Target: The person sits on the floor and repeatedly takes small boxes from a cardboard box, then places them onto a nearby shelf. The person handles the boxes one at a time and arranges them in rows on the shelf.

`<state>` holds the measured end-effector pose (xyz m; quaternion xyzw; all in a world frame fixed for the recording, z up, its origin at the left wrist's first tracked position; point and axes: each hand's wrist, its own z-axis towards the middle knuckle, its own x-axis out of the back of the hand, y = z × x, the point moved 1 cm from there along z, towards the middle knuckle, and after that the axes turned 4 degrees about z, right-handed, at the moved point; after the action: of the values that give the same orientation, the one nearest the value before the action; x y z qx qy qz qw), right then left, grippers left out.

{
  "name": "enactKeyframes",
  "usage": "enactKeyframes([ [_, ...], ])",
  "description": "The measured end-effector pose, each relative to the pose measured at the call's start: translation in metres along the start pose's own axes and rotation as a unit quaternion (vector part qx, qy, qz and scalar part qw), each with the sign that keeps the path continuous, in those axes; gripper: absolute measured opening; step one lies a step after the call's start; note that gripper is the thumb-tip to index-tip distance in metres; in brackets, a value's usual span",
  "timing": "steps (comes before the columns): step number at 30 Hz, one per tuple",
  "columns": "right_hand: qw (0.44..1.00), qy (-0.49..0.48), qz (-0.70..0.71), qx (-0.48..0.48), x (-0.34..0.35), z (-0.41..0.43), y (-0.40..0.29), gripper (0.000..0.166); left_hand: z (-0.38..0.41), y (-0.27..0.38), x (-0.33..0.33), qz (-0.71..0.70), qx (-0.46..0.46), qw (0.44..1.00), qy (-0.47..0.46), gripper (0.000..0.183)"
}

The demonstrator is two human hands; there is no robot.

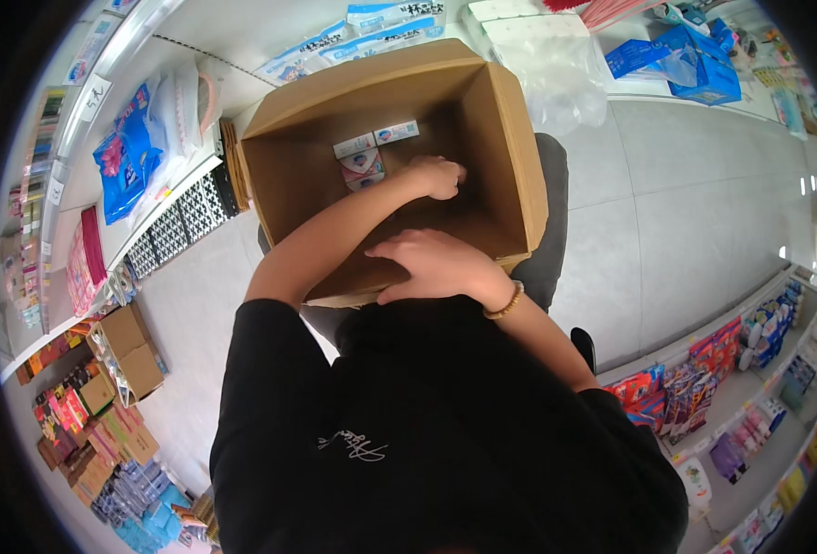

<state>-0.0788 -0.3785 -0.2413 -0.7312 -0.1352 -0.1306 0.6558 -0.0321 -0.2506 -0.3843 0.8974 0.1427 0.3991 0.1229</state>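
An open cardboard box (380, 64) stands tilted before me. Deep inside it, several small printed cartons (362, 163) lie together against the far side and left of the middle. My left hand (439, 177) reaches in to the right of these cartons, fingers curled downward. Whether it holds anything is hidden. Over the box's near edge rests my right hand (439, 263), its thumb and fingers spread apart and nothing seen between them. A beaded bracelet (506, 302) circles the right wrist.
Behind the box, a shelf carries blue-and-white packets (380, 41) and plastic-wrapped paper packs (543, 59). A dark seat (552, 201) shows beside the box. Stocked shelves (713, 415) run along the right, and another cardboard box (138, 353) stands on the left.
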Motion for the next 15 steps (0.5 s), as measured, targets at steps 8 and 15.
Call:
enactKeyframes([
  [8,0.898,0.412,0.012,0.157,0.067,-0.026,-0.031,0.049,-0.193,0.011,0.118,-0.101,-0.130,0.964,0.208,0.044],
  [15,0.950,0.295,0.027,0.095,0.087,-0.036,-0.023,0.106,-0.267,-0.019,0.107,-0.396,-0.252,0.862,0.189,0.041],
])
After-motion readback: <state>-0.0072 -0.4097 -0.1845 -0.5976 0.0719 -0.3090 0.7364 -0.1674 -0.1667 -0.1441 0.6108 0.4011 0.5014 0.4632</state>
